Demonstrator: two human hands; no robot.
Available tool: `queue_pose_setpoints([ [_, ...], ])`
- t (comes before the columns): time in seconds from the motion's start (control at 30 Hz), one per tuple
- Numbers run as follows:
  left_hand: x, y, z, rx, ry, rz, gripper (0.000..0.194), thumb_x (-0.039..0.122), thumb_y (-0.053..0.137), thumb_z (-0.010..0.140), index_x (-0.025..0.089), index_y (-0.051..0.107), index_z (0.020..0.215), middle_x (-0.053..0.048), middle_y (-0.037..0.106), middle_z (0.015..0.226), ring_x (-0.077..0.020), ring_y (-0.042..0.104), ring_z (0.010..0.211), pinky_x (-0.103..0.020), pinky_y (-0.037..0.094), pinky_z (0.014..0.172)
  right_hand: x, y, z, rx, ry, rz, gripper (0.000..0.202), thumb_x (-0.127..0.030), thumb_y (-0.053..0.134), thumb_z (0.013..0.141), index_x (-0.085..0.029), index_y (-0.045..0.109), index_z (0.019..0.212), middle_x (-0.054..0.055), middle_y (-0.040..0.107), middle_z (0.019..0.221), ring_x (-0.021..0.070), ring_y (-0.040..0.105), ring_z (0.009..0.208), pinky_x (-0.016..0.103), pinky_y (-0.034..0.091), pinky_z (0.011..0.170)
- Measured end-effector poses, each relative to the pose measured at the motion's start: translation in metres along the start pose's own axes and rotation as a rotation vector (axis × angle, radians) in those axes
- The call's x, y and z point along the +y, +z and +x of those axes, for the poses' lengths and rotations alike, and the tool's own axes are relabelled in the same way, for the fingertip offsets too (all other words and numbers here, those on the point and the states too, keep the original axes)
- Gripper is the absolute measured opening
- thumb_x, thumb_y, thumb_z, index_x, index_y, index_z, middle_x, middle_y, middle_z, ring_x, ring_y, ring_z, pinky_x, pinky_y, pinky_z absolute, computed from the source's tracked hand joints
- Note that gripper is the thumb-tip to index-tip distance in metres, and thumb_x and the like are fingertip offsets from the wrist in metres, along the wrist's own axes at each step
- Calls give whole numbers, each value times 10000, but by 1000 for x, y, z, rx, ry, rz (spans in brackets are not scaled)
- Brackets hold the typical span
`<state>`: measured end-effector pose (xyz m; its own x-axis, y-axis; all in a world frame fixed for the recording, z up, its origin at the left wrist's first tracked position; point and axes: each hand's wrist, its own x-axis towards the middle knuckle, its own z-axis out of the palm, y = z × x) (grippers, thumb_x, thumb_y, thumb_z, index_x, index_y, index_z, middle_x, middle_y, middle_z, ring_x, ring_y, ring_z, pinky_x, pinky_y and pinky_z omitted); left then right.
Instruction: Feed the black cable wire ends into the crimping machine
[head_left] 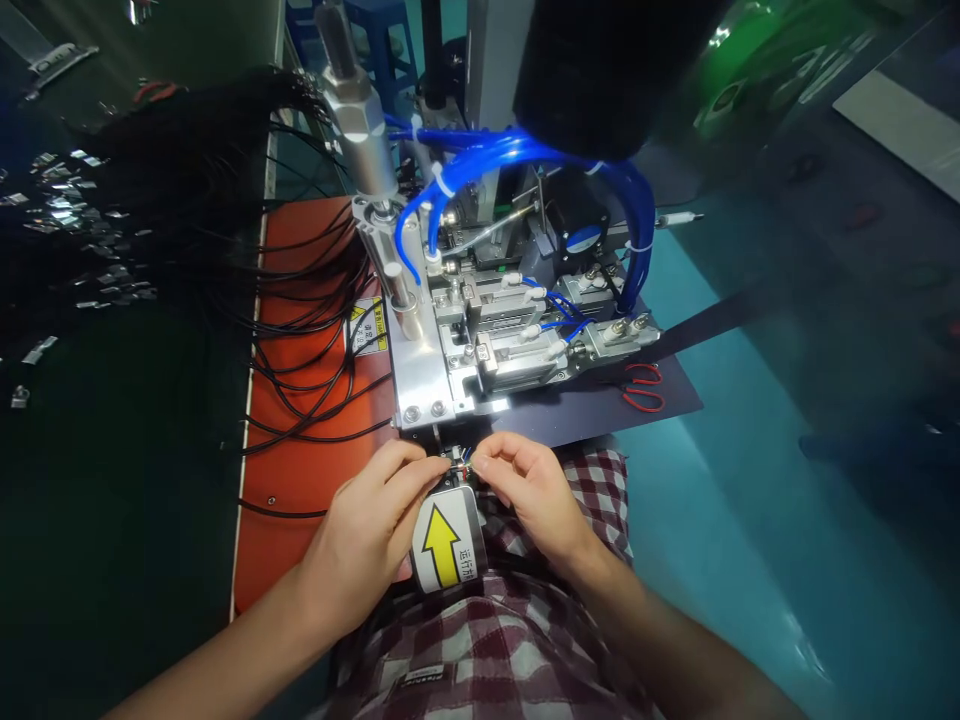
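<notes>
My left hand (375, 510) is at the machine's near end, thumb and fingers pinched on something small that I cannot make out. Facing it from the right, my right hand (529, 485) is closed in a pinch too, its fingertips close to those of the left. Between the fingertips shows a small metal and red part, too small to tell. Just below lies a white plate with a yellow arrow (441, 545). Beyond the hands stands the machine's metal block (424, 375).
Blue air hoses (517, 150) arch over the machine. Black cables (315, 320) cross the orange surface (281, 560) on the left, leading to a dark heap of cables (180, 180) with metal ends. Red-handled scissors (643, 390) lie at the right. A blue stool (382, 40) stands behind.
</notes>
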<state>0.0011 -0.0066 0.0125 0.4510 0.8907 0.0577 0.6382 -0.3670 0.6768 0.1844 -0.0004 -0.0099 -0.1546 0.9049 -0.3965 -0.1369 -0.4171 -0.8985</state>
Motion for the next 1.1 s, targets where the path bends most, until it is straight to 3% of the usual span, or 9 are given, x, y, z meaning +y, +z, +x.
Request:
queue_pose_setpoints([
  [0.3, -10, 1, 2, -45, 110, 200, 295, 108, 364, 910, 154, 568, 1118, -63, 497, 951, -132, 571, 784, -204, 465, 672, 3, -2, 14, -27, 38, -15, 172, -296, 636, 736, -160, 578, 649, -64, 413, 524, 77, 305, 466, 220, 237, 441],
  [0.5, -14, 1, 3, -12, 181, 223, 302, 109, 356, 921, 143, 553, 1147, -56, 519, 911, -140, 569, 778, -215, 472, 663, 3, -2, 16, -16, 64, -57, 195, -321, 636, 733, -152, 573, 658, -61, 410, 516, 79, 307, 468, 222, 227, 445],
  [1.1, -15, 5, 3, 24, 201, 310, 297, 133, 373, 913, 149, 588, 1117, -46, 491, 852, -158, 533, 690, -253, 456, 592, 6, -1, 16, 3, 46, -81, 192, -317, 631, 731, -150, 565, 660, -54, 426, 521, 84, 322, 477, 215, 245, 449],
])
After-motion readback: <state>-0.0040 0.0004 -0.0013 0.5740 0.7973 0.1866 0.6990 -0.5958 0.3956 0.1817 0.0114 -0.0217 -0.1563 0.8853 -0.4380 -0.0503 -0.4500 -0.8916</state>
